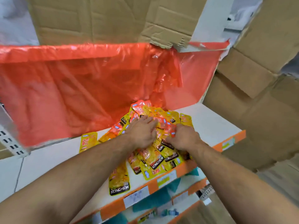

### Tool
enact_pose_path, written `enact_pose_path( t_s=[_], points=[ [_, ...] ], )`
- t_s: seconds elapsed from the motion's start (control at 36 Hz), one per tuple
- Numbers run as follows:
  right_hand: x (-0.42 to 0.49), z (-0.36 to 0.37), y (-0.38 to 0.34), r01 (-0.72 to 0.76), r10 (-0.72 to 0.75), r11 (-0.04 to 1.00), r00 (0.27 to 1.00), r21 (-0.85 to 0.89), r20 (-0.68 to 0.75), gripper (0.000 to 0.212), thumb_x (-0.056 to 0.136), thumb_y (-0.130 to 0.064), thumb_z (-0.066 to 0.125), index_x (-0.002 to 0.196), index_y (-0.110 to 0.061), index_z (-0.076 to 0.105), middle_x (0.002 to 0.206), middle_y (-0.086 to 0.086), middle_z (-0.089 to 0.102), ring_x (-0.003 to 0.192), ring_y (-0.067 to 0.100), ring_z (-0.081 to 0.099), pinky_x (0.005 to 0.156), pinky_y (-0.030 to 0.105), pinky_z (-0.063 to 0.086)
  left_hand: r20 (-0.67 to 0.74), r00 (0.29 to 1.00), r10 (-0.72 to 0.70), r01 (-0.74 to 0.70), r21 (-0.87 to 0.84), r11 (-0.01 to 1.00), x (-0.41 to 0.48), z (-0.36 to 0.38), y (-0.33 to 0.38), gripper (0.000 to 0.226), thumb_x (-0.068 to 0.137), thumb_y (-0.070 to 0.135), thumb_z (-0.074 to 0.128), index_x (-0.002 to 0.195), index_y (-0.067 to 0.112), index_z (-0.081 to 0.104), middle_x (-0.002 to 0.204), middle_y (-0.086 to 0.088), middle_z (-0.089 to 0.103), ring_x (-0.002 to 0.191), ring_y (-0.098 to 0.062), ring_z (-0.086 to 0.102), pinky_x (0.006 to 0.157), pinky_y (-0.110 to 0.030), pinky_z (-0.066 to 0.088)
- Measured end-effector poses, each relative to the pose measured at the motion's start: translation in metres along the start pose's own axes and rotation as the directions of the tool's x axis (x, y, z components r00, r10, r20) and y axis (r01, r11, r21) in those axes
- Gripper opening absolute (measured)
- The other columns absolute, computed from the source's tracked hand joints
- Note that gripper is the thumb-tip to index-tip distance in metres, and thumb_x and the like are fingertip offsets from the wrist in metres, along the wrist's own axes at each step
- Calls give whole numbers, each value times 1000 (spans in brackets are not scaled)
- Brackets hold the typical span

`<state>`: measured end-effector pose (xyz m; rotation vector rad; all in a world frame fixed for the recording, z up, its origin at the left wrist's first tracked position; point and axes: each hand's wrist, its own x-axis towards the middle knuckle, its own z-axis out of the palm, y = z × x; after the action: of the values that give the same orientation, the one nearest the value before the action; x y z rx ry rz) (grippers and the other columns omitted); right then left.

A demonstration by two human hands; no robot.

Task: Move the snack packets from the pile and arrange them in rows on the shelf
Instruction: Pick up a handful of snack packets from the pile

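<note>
A loose pile of yellow and red snack packets [159, 157] marked KONCHEW lies on the white shelf [210, 125]. My left hand [142, 131] rests flat on top of the pile, fingers spread and pointing right. My right hand [182, 138] is curled into the pile, its fingers closed around packets near the top. One single packet [88, 141] lies flat to the left of the heap. Another packet [119, 180] lies alone near the shelf's front edge, partly under my left forearm.
A red plastic sheet [80, 88] hangs behind the pile across the back of the shelf. Cardboard boxes [258, 94] stand to the right and above. The shelf's front edge [231, 143] is orange with price labels; lower shelves show below.
</note>
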<state>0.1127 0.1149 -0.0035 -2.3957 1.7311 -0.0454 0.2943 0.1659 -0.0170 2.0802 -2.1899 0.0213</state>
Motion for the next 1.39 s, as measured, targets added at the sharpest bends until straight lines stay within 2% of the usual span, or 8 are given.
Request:
enact_pose_path(
  t_s=[0.17,0.25,0.61,0.78,0.92,1.06,1.25,1.39],
  points=[
    [36,4,19,34,-40,998,992,50,121,73,76,-64,65,128,-16,47,127,9,62,119,32,57,91,36,47,-29,983,-180,182,82,980,14,-1,15,50,97,37,39,143,17,44,120,-12,56,115,-34,50,96,-43,39],
    [47,8,22,90,-102,990,990,109,102,71,75,-60,68,127,-15,48,123,9,64,115,32,60,85,36,48,-50,964,-262,266,99,959,17,1,17,37,94,35,46,119,12,60,110,-13,55,107,-34,50,87,-41,43],
    [73,10,22,181,-166,962,982,204,-90,68,73,-51,80,117,-7,53,117,13,65,111,35,60,82,38,50,-91,858,-506,509,13,860,20,-5,19,50,86,46,64,118,10,53,117,-14,55,110,-34,53,90,-39,44],
    [79,12,24,179,-180,971,984,160,-9,51,86,-56,68,66,-13,49,94,13,69,86,31,61,65,31,40,-83,807,-585,586,-8,810,15,-2,17,53,82,54,66,117,17,52,115,-8,61,110,-31,57,86,-39,40],
    [89,13,18,166,-164,970,986,177,-27,55,80,-59,69,104,-10,61,110,13,67,104,35,62,71,33,42,-53,759,-649,628,-203,752,8,-3,11,50,81,47,73,116,17,53,107,-6,68,99,-32,63,72,-35,44],
    [92,10,9,147,-112,944,985,297,-133,49,78,-46,76,110,-13,58,111,11,65,106,34,60,77,36,46,72,668,-740,680,-463,568,7,-9,-1,47,75,41,83,106,19,56,92,0,65,88,-25,63,69,-30,45],
    [90,-6,-15,81,35,662,990,745,-138,24,86,-25,73,101,-21,55,91,-3,61,77,20,58,68,28,41,149,534,-832,637,-718,280,2,0,-30,20,67,5,65,64,17,50,61,-5,57,62,-24,63,53,-33,44],
    [85,-9,-35,45,-133,446,991,894,16,22,87,-12,73,107,-12,65,103,8,71,85,22,68,74,34,56,128,430,-894,542,-828,143,-9,-9,-34,13,73,-1,63,67,10,62,64,-4,63,58,-23,56,53,-29,44]
  ],
)
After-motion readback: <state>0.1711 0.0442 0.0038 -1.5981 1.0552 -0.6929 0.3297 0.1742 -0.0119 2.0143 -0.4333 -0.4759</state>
